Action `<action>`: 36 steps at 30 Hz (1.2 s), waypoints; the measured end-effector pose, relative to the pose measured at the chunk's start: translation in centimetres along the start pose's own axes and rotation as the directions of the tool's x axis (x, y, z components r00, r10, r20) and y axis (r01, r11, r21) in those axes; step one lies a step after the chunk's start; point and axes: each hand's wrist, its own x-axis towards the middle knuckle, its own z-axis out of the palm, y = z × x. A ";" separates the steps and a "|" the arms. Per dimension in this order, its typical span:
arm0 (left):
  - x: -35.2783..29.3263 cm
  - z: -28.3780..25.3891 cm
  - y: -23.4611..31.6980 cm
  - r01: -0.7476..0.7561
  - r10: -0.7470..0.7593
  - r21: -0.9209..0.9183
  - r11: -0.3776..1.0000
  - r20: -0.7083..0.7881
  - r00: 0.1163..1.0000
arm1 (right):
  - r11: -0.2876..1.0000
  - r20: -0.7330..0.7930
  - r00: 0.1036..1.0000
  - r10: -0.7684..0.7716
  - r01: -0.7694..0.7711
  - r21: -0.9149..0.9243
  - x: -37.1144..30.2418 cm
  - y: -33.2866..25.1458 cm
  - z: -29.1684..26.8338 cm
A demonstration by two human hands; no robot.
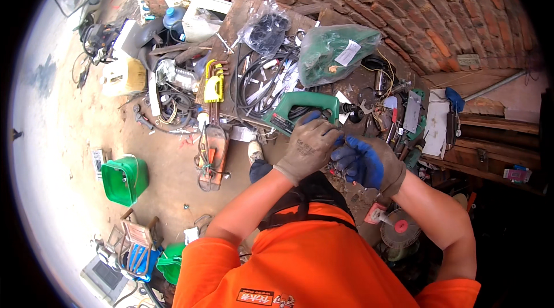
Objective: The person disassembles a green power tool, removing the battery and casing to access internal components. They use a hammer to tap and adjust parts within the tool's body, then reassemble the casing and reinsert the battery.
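My left hand [310, 145] and my right hand [372, 162], in grey work gloves with blue palms, meet in front of my waist. The fingers of both are curled in and pressed together where they meet. Whatever is pinched there is too small and too covered to name. Just beyond the left hand lies a green power drill [309, 100] at the edge of the cluttered bench, its black chuck [353, 113] pointing right. The left glove overlaps the drill's near side; I cannot tell whether it touches it.
Behind the drill rest a green plastic bag [334, 57], black cables [245, 86] and a yellow hex key set [214, 87]. Assorted hand tools [398, 126] crowd the right side. A green bucket [126, 180] and an orange-based tool [213, 161] are at left; a fan [399, 227] stands near my right elbow.
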 end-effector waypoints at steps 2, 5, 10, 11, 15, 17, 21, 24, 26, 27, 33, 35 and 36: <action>0.0 -0.2 -0.1 -0.017 0.017 -0.005 1.000 -0.009 1.000 | 0.989 -0.073 0.997 -0.037 0.026 -0.144 0.1 -0.1 0.2; 0.0 -0.4 -0.1 -0.019 0.019 -0.015 1.000 -0.020 1.000 | 0.961 -0.113 0.993 -0.042 0.009 -0.275 -0.3 -0.9 0.9; 0.3 -0.3 0.0 0.015 -0.015 -0.014 1.000 0.004 1.000 | 0.996 -0.019 1.000 -0.015 0.013 -0.083 -0.7 -1.2 1.1; 0.3 -0.3 0.0 0.019 -0.019 -0.013 1.000 0.001 1.000 | 0.998 0.023 1.000 -0.020 0.019 0.052 -0.9 -0.8 1.3; -0.1 -0.3 0.0 0.014 -0.015 -0.016 1.000 -0.011 1.000 | 0.991 -0.084 0.996 -0.021 0.032 0.131 -0.6 0.5 1.4; -0.3 -0.3 -0.1 0.007 -0.007 -0.020 1.000 -0.018 1.000 | 0.999 -0.069 0.997 -0.017 0.014 -0.035 -0.7 -0.1 0.7; -0.4 0.1 -0.1 0.018 -0.019 -0.021 1.000 -0.043 0.999 | 0.950 -0.098 0.994 0.038 -0.067 -0.304 -0.9 -1.8 0.8; -0.4 0.2 0.0 0.014 -0.017 -0.044 0.999 -0.057 0.998 | 0.854 -0.205 0.977 0.056 -0.153 -0.497 -1.2 -3.0 1.2; -0.3 0.3 0.1 0.006 -0.009 -0.064 0.998 -0.056 0.998 | 0.716 -0.205 0.933 0.296 -0.359 -0.599 -0.2 -6.2 1.3; -0.2 0.3 0.0 0.008 -0.012 -0.066 0.998 -0.057 0.998 | 0.620 -0.211 0.886 0.412 -0.443 -0.648 0.4 -7.9 1.5; 0.2 0.2 0.2 0.009 -0.008 -0.035 0.999 0.007 1.000 | -0.901 -0.272 0.930 0.246 0.116 -0.418 1.5 -6.7 11.6; 0.6 -0.2 0.2 0.016 -0.017 -0.061 0.998 -0.016 1.000 | -0.935 -0.321 0.919 0.230 0.118 -0.334 1.6 -6.2 13.3; 0.5 -0.2 0.1 0.020 -0.021 -0.055 0.998 -0.015 1.000 | -0.942 -0.306 0.935 0.178 0.071 -0.329 1.5 -6.0 13.2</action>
